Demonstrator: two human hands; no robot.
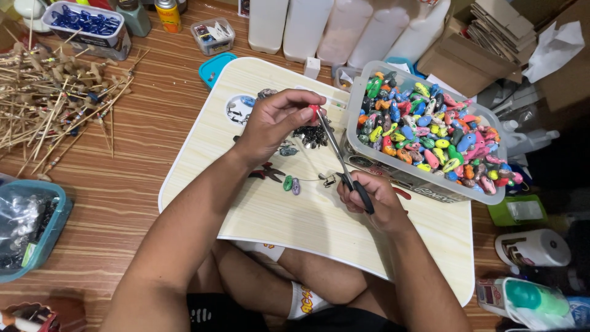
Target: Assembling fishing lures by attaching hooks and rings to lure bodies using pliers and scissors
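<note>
The left hand [276, 120] pinches a small red piece [314, 112] raised over the desk [258, 209], so the scissors [344, 165], gripped closed-fisted by the right hand [372, 195], can reach it from below; a clear tub of coloured pieces [424, 117] crowds the right edge; open board lies near the lap

Left forearm stretched from the near left corner toward the middle of the tabletop [258, 215], wrist bent slightly. Left hand [276, 122] raised, fingers curled inward, thumb and forefinger pinched together in a tight grip near the far middle. Right forearm angled up from the near edge, shorter reach. Right hand [369, 193] low, close to the surface, fingers folded into a closed grip, knuckles turned upward. Legs crossed beneath the near edge.
</note>
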